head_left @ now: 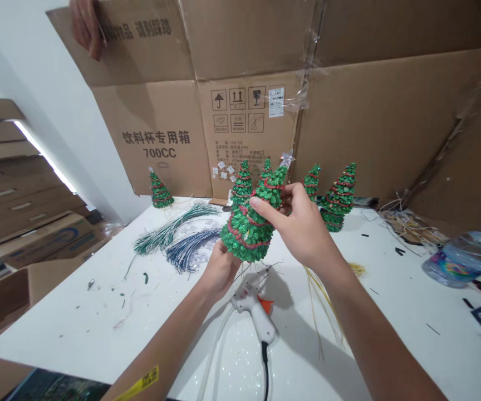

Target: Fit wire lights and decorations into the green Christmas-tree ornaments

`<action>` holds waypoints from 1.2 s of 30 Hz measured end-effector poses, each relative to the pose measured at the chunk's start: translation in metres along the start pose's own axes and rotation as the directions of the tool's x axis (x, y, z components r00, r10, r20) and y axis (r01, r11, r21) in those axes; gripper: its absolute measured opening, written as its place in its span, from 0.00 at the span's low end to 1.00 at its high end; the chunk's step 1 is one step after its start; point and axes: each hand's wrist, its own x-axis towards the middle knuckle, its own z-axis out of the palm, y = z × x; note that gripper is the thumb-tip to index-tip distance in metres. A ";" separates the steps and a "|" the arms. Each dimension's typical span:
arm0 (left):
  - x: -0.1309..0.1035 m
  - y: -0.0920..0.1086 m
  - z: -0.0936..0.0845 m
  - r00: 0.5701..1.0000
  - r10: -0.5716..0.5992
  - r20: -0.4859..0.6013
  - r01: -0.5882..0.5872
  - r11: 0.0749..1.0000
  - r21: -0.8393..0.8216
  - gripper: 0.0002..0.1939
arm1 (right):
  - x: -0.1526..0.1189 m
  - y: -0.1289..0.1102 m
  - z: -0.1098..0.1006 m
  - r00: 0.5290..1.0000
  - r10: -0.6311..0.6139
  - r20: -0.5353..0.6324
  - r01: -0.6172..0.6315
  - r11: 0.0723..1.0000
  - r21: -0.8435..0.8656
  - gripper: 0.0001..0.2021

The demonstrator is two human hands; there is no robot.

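Observation:
A small green Christmas tree (251, 234) with red garland and a clear star on its tip is held up over the table, leaning to the right. My left hand (221, 270) grips it low at the base, its fingertips hidden behind the tree. My right hand (301, 223) pinches its upper right side, thumb in front and the other fingers partly hidden. Below the tree lies a white glue gun (257, 317) with an orange trigger. Bundles of green wire (173, 228) and blue wire (186, 250) lie left of my hands; yellow strands (324, 301) lie under my right forearm.
More small trees stand at the back: one at left (161, 190), others behind the held tree (241, 181) and at right (340, 195). Cardboard (240, 55) walls the far side, with another person's hand (87, 28) at its top. A plastic bottle (461, 259) lies at right.

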 end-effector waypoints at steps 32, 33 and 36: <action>-0.006 -0.002 -0.005 0.975 -0.216 -0.053 0.202 0.959 -0.198 0.27 | -0.004 -0.001 0.011 0.999 0.007 0.035 -0.005 0.999 -0.050 0.25; -0.006 -0.002 -0.005 0.975 -0.214 -0.053 0.200 0.960 -0.197 0.27 | -0.004 -0.001 0.011 0.999 0.018 0.040 -0.016 0.999 -0.044 0.26; -0.007 -0.004 -0.005 0.982 -0.186 -0.034 0.176 0.964 -0.201 0.28 | -0.004 0.000 0.012 0.998 0.041 0.054 -0.041 0.999 -0.016 0.27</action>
